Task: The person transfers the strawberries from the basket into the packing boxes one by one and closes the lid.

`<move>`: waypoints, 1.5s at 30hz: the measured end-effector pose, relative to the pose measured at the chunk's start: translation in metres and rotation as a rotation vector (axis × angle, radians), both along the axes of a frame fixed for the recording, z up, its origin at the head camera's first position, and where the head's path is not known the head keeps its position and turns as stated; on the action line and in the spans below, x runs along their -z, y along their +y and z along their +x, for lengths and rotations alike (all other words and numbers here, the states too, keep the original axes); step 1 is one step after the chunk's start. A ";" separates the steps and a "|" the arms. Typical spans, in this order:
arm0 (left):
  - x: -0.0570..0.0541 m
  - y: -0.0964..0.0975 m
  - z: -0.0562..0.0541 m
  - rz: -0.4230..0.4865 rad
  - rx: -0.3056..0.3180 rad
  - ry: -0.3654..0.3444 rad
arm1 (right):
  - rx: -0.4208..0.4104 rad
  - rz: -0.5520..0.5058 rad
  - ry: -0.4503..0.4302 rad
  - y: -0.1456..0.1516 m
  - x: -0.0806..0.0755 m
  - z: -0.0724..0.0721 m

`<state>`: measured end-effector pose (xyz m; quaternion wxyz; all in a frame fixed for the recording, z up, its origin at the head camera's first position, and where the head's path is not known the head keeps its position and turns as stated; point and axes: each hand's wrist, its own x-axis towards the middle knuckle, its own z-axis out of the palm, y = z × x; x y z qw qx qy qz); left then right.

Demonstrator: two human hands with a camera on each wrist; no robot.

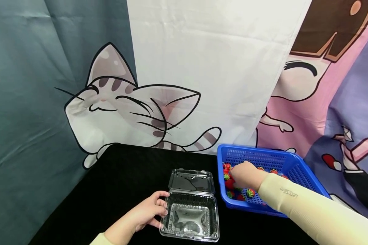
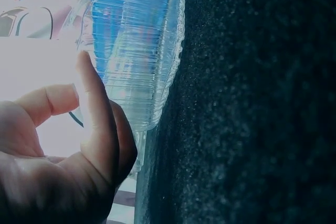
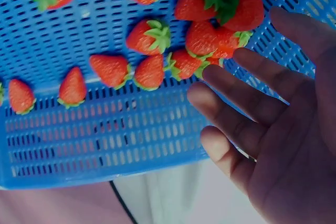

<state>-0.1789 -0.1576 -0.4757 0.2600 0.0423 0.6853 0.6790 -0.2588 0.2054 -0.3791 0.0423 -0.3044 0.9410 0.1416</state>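
At the left side of an open clear plastic clamshell box [image 1: 213,217], my left hand [image 1: 151,209] rests its spread fingertips along the rim. The left wrist view shows the ribbed wall of the box [image 2: 142,61] beside my left hand [image 2: 89,145], with no finger plainly hooked inside. My right hand [image 1: 246,173] is inside a blue plastic basket [image 1: 248,149], over the strawberries [image 1: 230,184]. In the right wrist view, the extended fingers of my right hand [image 3: 283,114] are beside a cluster of strawberries [image 3: 202,38]; nothing is seen in the palm.
The box's lid [image 1: 191,180] lies folded back behind its base. Black cloth [image 1: 125,177] covers the table, and a printed curtain [image 1: 220,68] hangs behind. In the right wrist view, other strawberries [image 3: 72,87] lie scattered across the basket floor.
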 end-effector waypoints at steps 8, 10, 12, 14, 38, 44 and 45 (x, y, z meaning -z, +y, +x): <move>-0.001 0.002 0.004 0.005 0.016 0.001 | 0.077 0.024 -0.074 -0.015 0.012 -0.002; -0.001 0.002 0.005 0.005 0.018 0.002 | 0.105 0.023 -0.101 -0.017 0.015 -0.002; 0.000 0.002 0.005 0.008 0.021 0.004 | 0.131 0.036 -0.120 -0.019 0.018 -0.002; -0.001 0.002 0.006 0.010 0.021 0.004 | 0.155 0.049 -0.139 -0.021 0.020 -0.003; -0.004 -0.001 0.005 0.026 0.031 0.005 | 0.161 0.025 -0.175 -0.015 -0.004 -0.008; -0.005 -0.002 0.003 0.021 0.033 0.008 | 0.188 -0.029 -0.155 -0.008 -0.015 -0.010; -0.005 -0.002 0.002 0.022 0.034 0.009 | 0.190 -0.042 -0.146 -0.007 -0.017 -0.010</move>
